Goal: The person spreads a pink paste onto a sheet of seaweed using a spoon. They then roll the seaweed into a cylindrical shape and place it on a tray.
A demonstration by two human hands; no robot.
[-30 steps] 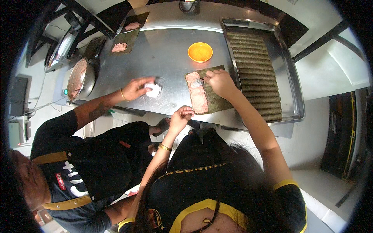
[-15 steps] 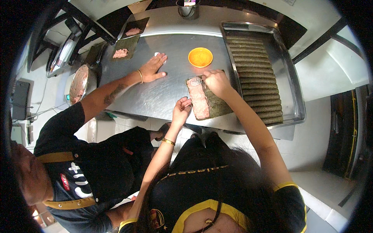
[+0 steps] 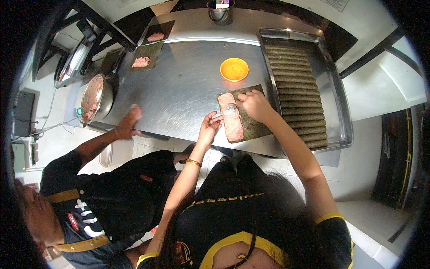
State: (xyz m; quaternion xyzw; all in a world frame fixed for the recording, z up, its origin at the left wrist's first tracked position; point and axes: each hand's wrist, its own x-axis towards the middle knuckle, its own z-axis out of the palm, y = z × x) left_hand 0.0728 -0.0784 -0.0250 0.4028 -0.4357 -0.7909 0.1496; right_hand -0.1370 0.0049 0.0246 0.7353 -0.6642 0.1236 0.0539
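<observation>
A strip of pink minced meat (image 3: 233,127) lies along the left side of a dark green seaweed sheet (image 3: 255,120) on the metal table. Closed around the handle of a spoon (image 3: 230,110), my right hand (image 3: 255,106) rests over the sheet. The spoon's shiny round bowl sits on the meat, toward its far part; the handle is mostly hidden by my fingers. My left hand (image 3: 209,129) is at the sheet's left edge, its fingers apart and the tips beside the meat.
An orange bowl (image 3: 234,69) stands beyond the sheet. To the right, a metal tray (image 3: 336,98) holds several seaweed rolls (image 3: 295,89). Seaweed sheets with meat (image 3: 142,62) lie far left, near a metal bowl of meat (image 3: 106,98). A co-worker's hand (image 3: 129,122) is at the table's left front edge.
My right hand and the spoon have moved nearer along the meat strip. The co-worker's hand, with something white, has swept from mid-table to the left front edge.
</observation>
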